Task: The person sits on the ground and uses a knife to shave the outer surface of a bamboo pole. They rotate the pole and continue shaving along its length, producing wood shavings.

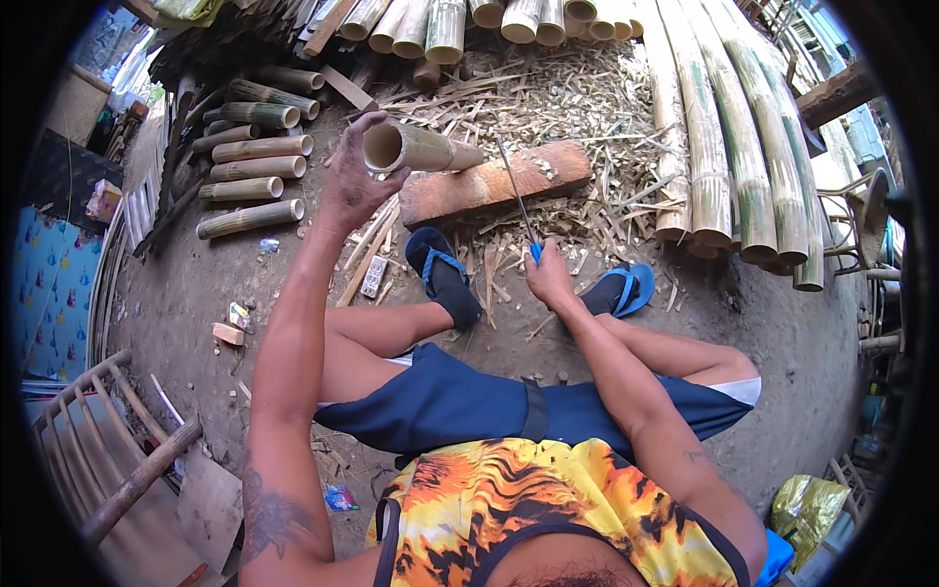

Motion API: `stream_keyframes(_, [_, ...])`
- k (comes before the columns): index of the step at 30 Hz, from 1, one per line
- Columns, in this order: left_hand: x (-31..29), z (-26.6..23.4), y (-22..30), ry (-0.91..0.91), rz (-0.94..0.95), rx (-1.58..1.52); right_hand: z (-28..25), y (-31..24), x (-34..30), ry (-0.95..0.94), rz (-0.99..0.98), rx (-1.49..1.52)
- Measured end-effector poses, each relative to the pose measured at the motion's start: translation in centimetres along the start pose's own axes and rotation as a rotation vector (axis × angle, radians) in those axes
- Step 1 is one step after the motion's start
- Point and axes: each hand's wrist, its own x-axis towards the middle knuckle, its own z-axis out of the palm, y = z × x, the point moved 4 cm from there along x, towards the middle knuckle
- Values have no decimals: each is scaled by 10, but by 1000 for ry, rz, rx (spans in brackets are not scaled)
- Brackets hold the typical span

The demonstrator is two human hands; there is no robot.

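My left hand (353, 178) grips the near-left open end of a short bamboo tube (430, 150), with the thumb below and the fingers above. The tube's other end rests at a reddish-brown wooden block (494, 184) lying on the ground. In my right hand (551, 275) is a long, thin-bladed knife (517, 196) with a blue handle. Its blade points away from me, crossing in front of the block, with the tip close to the tube's right end. Whether blade and tube touch, I cannot tell.
Several cut bamboo tubes (256, 149) lie at left. More bamboo is stacked at the back (445, 29), and long bamboo poles (709, 147) lie at right. Shavings (606, 108) cover the ground around the block. My feet in blue flip-flops (437, 256) flank the knife. A slatted wooden frame (142, 479) stands lower left.
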Motion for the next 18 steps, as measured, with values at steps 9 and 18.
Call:
stream_keyframes(9, [-7,16,8,10,-22,13,1,-106,-2,-15,-533,258])
stream_keyframes(18, [-9,14,7,89,-100,-33,-10,-123,33,-78,-407,146])
